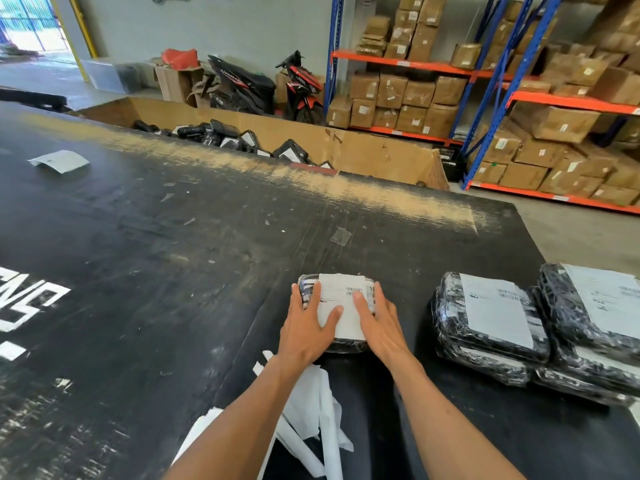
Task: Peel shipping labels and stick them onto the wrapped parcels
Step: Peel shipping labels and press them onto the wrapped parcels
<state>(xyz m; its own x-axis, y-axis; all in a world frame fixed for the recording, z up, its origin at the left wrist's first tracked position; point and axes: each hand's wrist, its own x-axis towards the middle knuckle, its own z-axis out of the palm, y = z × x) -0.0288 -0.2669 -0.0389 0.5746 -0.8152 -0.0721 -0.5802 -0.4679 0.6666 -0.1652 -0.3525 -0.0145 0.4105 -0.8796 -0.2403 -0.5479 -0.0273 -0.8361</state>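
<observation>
Left hand, right hand flat, fingers straight, pressing label onto wrapped parcel on black table. Best smooth outward from centre, seat edges, avoid wrinkles over barcode.

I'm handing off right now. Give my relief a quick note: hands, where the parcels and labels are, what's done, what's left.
Left hand and right hand: both flat, pressing the label onto the centre parcel on the black table.
Done: labelled parcels piled to the right; more in the cardboard bin behind the table.
Peeled backing paper lies under the forearms.
Left: finish smoothing this label. No unlabelled parcels visible.
</observation>
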